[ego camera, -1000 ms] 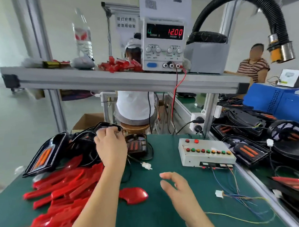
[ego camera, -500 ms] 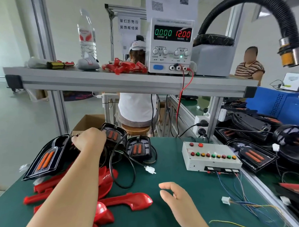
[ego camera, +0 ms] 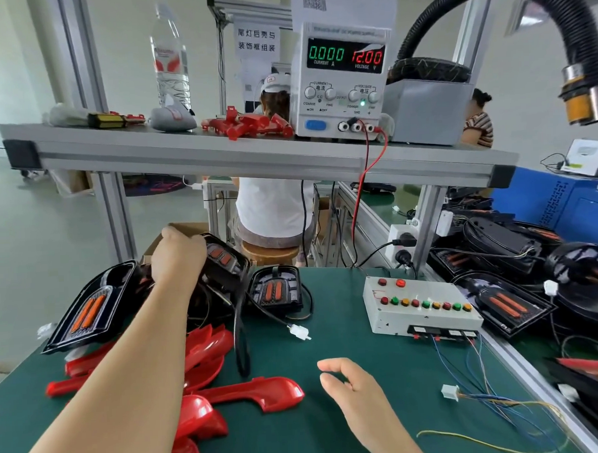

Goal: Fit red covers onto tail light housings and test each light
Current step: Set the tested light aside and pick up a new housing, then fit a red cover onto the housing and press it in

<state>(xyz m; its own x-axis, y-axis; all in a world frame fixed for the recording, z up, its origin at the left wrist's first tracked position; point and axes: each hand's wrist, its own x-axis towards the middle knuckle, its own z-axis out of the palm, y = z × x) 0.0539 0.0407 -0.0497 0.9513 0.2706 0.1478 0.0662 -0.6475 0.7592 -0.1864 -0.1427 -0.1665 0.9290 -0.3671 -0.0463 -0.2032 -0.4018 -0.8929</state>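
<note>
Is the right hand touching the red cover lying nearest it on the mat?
Apart. The head view shows bare green mat between the right hand and the red cover.

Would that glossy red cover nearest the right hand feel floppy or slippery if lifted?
The red cover probably stays stiff: it holds a moulded curve. Its glossy sheen suggests slipperiness. Thin-shelled, so likely light.

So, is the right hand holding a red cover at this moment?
No, the right hand hovers open above the green table, holding nothing, and the nearest red cover lies apart from it.
</note>
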